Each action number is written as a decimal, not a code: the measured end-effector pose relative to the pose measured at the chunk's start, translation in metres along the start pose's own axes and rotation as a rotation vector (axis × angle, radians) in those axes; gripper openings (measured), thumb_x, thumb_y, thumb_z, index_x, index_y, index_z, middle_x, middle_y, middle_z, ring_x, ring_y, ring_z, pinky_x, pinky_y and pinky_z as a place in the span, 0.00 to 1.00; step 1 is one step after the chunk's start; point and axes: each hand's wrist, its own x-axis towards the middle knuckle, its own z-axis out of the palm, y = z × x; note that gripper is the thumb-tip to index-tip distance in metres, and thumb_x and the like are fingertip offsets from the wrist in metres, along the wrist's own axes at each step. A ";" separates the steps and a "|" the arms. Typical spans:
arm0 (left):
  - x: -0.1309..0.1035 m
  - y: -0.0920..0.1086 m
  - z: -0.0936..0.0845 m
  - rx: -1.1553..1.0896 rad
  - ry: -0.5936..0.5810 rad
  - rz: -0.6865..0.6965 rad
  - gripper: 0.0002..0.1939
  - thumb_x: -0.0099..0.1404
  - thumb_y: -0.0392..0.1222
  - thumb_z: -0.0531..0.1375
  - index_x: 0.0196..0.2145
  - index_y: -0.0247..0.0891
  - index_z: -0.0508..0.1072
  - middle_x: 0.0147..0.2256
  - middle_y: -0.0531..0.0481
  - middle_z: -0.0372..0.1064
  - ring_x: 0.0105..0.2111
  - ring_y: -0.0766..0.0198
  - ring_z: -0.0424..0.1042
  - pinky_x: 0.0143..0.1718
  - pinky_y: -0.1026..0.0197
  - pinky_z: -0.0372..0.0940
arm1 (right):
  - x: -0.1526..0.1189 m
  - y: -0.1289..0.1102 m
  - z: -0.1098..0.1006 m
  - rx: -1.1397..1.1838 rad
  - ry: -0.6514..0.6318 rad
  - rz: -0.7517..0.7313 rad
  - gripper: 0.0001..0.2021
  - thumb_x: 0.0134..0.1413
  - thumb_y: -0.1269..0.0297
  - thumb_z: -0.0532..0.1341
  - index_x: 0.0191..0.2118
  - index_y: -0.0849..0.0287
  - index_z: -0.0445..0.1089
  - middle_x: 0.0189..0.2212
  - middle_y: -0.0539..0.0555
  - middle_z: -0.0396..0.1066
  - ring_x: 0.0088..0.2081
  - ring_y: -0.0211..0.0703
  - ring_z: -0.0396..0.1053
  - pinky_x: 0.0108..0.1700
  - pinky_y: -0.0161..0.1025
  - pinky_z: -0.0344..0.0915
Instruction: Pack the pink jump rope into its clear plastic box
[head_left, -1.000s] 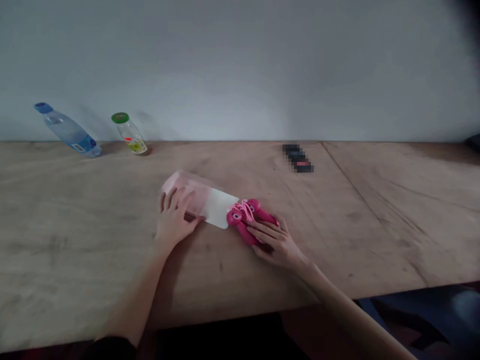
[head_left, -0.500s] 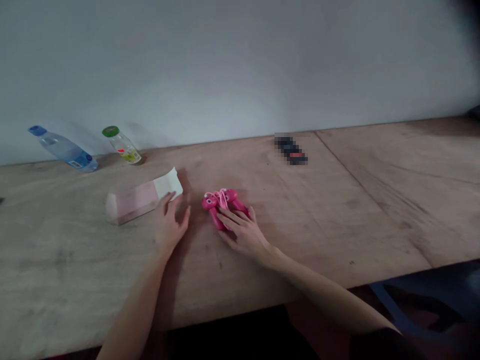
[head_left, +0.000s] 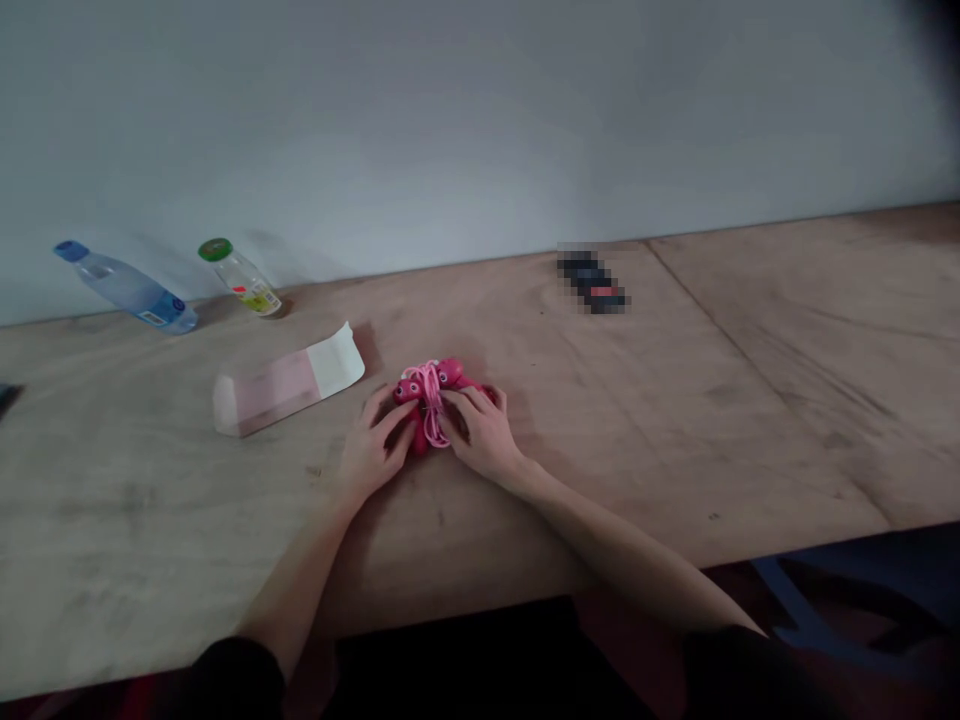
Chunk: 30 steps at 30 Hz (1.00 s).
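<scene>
A pink jump rope (head_left: 430,400) lies on the wooden table, its light pink cord bundled between two darker pink handles with animal-face ends. My left hand (head_left: 377,440) closes its fingers round the left handle. Over the right handle, my right hand (head_left: 484,432) has its fingers curled, gripping it beside the cord. Parts of both handles are hidden under my fingers. Left of my left hand lies an open box (head_left: 289,385), pink with a white flap end.
A clear bottle with a blue cap (head_left: 131,290) and a glass bottle with a green lid (head_left: 244,282) stand at the back left by the wall. A blurred dark object (head_left: 591,282) lies at the back right. Another dark thing (head_left: 7,398) shows at the left edge.
My left hand has moved right from the box's flap to the jump rope. My right hand has stayed on the rope, which has shifted slightly left and turned a little.
</scene>
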 end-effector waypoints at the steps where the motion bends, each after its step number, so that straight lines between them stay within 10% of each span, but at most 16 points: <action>1: 0.000 0.000 0.000 0.013 0.000 0.002 0.17 0.78 0.43 0.60 0.61 0.50 0.76 0.66 0.42 0.67 0.68 0.48 0.69 0.69 0.39 0.69 | -0.001 -0.001 0.001 -0.015 -0.016 -0.011 0.14 0.75 0.61 0.59 0.59 0.53 0.75 0.54 0.59 0.80 0.56 0.54 0.75 0.68 0.58 0.51; 10: 0.023 0.018 -0.006 0.214 0.020 0.116 0.10 0.74 0.39 0.64 0.50 0.46 0.82 0.52 0.43 0.79 0.53 0.51 0.77 0.57 0.46 0.73 | -0.002 0.003 0.001 -0.057 -0.071 -0.046 0.18 0.69 0.67 0.60 0.60 0.53 0.77 0.52 0.60 0.79 0.53 0.55 0.73 0.68 0.59 0.49; 16: 0.058 0.031 -0.008 0.414 -0.219 0.266 0.07 0.70 0.34 0.62 0.36 0.41 0.80 0.42 0.42 0.79 0.49 0.47 0.76 0.53 0.43 0.69 | -0.001 0.003 0.001 -0.046 -0.087 -0.041 0.19 0.68 0.67 0.60 0.61 0.53 0.77 0.50 0.60 0.79 0.53 0.55 0.72 0.69 0.59 0.48; 30: 0.082 0.024 -0.032 0.556 -0.469 0.605 0.15 0.74 0.31 0.55 0.45 0.38 0.82 0.45 0.38 0.80 0.50 0.46 0.76 0.55 0.41 0.69 | -0.002 0.003 0.002 -0.031 -0.098 -0.041 0.17 0.70 0.67 0.61 0.61 0.52 0.76 0.52 0.60 0.78 0.57 0.55 0.72 0.70 0.60 0.46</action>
